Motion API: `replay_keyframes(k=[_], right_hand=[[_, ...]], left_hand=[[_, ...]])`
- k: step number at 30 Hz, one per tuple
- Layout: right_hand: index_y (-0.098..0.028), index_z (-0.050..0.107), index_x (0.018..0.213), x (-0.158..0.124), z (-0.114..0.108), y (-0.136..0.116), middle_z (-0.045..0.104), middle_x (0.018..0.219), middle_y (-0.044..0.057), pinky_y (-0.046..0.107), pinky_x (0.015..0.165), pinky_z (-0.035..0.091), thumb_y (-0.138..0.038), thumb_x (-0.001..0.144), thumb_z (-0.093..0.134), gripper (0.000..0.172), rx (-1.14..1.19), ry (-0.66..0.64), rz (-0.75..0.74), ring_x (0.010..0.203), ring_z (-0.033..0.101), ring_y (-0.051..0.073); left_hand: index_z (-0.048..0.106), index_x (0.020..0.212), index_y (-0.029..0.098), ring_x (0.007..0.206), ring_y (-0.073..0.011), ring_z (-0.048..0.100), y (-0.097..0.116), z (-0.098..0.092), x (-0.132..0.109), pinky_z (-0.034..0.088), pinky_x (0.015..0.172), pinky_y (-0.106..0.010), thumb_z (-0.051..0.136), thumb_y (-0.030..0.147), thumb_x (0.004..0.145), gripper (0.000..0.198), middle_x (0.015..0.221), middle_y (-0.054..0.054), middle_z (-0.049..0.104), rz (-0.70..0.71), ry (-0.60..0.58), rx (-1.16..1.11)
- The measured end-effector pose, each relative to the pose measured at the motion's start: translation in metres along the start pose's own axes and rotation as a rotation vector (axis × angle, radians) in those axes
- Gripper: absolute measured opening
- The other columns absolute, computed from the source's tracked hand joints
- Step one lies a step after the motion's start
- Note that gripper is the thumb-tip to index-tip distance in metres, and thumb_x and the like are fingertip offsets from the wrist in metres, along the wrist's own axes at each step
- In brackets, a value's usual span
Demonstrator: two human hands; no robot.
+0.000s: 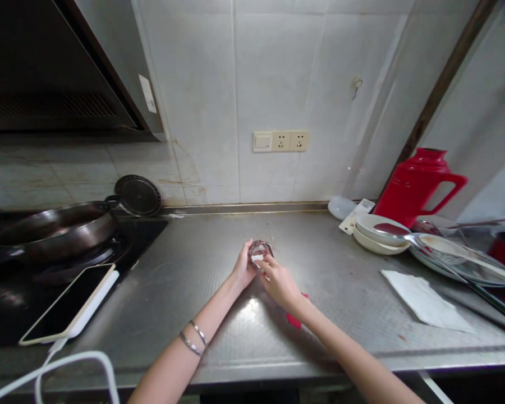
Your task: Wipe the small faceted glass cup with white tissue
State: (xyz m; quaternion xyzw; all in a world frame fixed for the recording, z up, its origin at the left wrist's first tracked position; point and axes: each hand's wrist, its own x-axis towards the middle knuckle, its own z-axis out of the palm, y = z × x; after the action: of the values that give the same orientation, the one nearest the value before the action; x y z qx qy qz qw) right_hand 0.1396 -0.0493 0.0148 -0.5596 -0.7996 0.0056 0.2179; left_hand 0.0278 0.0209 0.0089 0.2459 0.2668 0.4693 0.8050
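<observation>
My left hand (244, 266) is wrapped around the left side of a small dark-tinted glass jar (261, 245), whose round rim faces me, over the middle of the counter. My right hand (275, 278) reaches to the jar's mouth from the right. Its fingers are pinched together at a small white piece (257, 257) that looks like tissue. What lies deeper in the jar is too small to tell. A red object (293, 321) rests on the counter, partly hidden under my right forearm.
A steel counter (185, 303) spans the front. On the left are a pan (63, 230) on the stove and a propped phone (69, 306) with a white cable. On the right stand a red thermos (412, 188), stacked bowls (381, 238), utensils and a folded white tissue (425, 300).
</observation>
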Motion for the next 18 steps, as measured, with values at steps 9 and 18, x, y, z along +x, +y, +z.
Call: replay_keyframes(k=[9, 18], right_hand=[[-0.023, 0.056, 0.115, 0.007, -0.02, 0.018, 0.062, 0.107, 0.008, 0.027, 0.073, 0.049, -0.021, 0.095, 0.041, 0.026, -0.276, -0.078, -0.25, 0.08, 0.064, 0.016], [-0.018, 0.063, 0.095, 0.029, -0.046, 0.032, 0.062, 0.101, 0.006, 0.047, 0.101, 0.034, -0.013, 0.093, 0.042, 0.022, -0.536, -0.116, -0.769, 0.095, 0.058, 0.018]], left_hand=[[0.067, 0.094, 0.009, 0.075, -0.024, 0.067, 0.019, -0.005, -0.004, 0.05, 0.064, -0.032, 0.052, 0.03, 0.078, 0.031, 0.088, -0.015, 0.072, -0.004, -0.203, 0.039], [0.068, 0.074, 0.009, 0.033, -0.0073, 0.043, 0.027, -0.015, 0.002, 0.035, 0.039, -0.02, 0.06, 0.039, 0.079, 0.032, 0.046, 0.0, 0.058, -0.171, 0.0, 0.249]])
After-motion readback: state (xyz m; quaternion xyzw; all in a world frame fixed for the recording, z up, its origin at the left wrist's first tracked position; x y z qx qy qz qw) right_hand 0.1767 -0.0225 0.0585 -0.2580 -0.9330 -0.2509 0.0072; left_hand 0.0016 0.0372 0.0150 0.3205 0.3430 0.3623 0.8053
